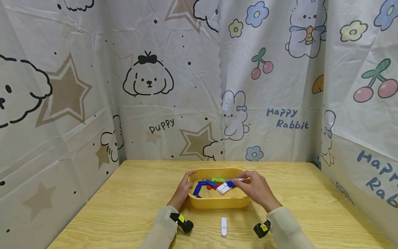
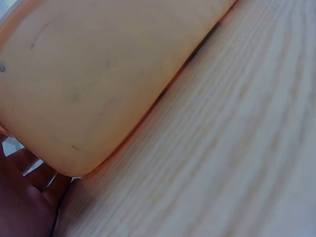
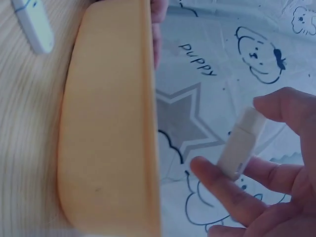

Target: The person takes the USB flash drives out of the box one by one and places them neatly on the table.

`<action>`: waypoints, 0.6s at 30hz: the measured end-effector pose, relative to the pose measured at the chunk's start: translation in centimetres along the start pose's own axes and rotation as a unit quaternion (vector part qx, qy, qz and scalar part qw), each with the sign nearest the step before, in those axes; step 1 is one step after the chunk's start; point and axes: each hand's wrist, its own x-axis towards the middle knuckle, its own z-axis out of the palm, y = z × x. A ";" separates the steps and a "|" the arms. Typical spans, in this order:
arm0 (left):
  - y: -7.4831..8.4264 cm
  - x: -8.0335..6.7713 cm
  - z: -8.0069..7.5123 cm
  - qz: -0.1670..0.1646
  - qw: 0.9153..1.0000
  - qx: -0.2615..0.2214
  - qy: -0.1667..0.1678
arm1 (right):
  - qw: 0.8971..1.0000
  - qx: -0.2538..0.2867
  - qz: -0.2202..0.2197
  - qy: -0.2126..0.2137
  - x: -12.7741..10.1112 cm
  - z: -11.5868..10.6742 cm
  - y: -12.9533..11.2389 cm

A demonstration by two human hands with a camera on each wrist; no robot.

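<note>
Head view: I have the left hand clamped on the bin and the right hand over its right edge, worktop stretching either side. Left wrist: wall meets worktop. Right wrist: thumb and fingers pinch a white stick, apart from the rim.

1 tub, 2 wrist cameras

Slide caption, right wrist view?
Right hand holds a white stick near the yellow tray; another stick lies on the table.
</note>
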 end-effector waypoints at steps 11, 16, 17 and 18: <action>0.8 -0.3 0.1 -0.011 1.000 0.001 -0.003 | 0.995 -0.030 -0.060 -0.079 -1.9 -0.5 -1.8; 0.8 -0.4 0.0 -0.001 1.000 0.000 -0.003 | 0.986 -0.030 -0.101 -0.126 -2.8 0.0 -1.9; 0.7 -0.5 0.0 0.003 1.000 -0.001 -0.004 | 0.985 -0.028 -0.107 -0.134 -3.0 0.1 -1.8; 0.7 -0.5 0.0 0.004 1.000 -0.003 -0.004 | 0.983 -0.029 -0.114 -0.141 -3.3 0.2 -1.7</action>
